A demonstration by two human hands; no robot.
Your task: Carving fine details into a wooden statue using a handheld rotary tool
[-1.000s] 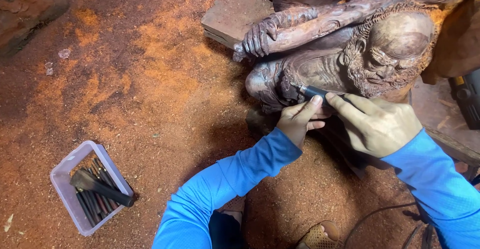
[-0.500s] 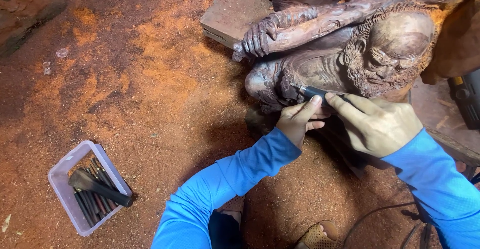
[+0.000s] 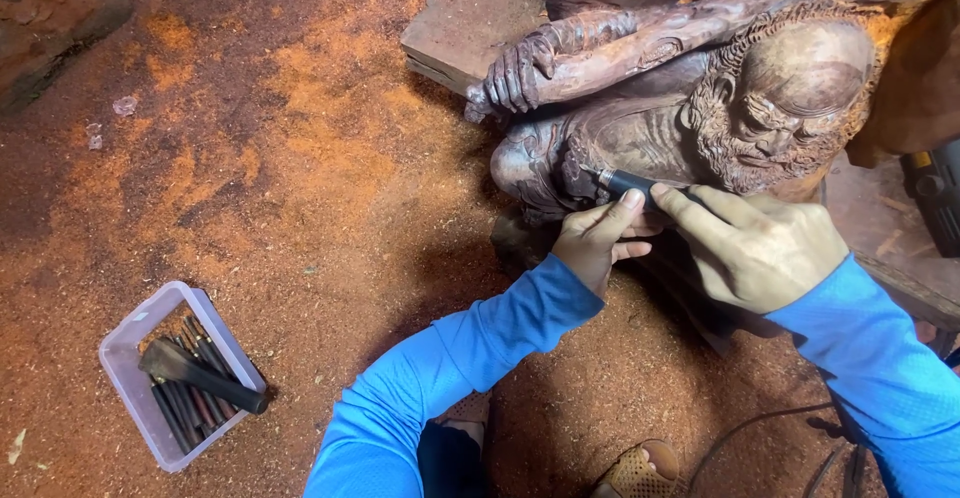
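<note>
A dark wooden carving of a bearded figure [image 3: 700, 108] lies on the sawdust-covered ground at the upper right. My right hand [image 3: 750, 243] grips a slim dark rotary carving tool [image 3: 625, 182] whose tip touches the figure's chest area. My left hand [image 3: 598, 240] rests beside it, fingers steadying the tool's front end against the wood. Both arms wear bright blue sleeves.
A clear plastic box [image 3: 125, 378] with several carving bits and a dark handle sits at lower left. Orange-red sawdust [image 3: 300, 158] covers the ground. A black cable [image 3: 760, 428] runs at lower right, next to a sandal [image 3: 640, 470]. A power tool [image 3: 935, 193] lies at the right edge.
</note>
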